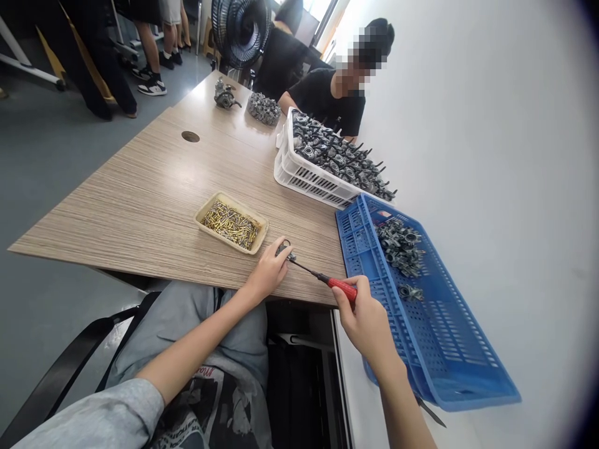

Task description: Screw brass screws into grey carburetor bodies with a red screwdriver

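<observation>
My left hand (pixel 271 269) is closed around a small grey metal carburetor body (pixel 286 252) and steadies it on the wooden table near its front edge. In my right hand (pixel 367 315) is a screwdriver (pixel 344 289) with a red and black handle. Its dark shaft points left, and the tip reaches the metal part; my left fingers partly cover the spot where they meet. Just left of that hand sits a cream plastic tray (pixel 200 219) holding many small brass-coloured pieces (pixel 231 223).
A blue plastic basket (pixel 449 324) with several metal parts (pixel 400 246) stands at right. Behind it is a white crate (pixel 309 181) full of carburetors (pixel 337 153). More parts (pixel 264 108) lie at the table's far end. Another person (pixel 327 100) sits beyond, near a fan (pixel 241 31).
</observation>
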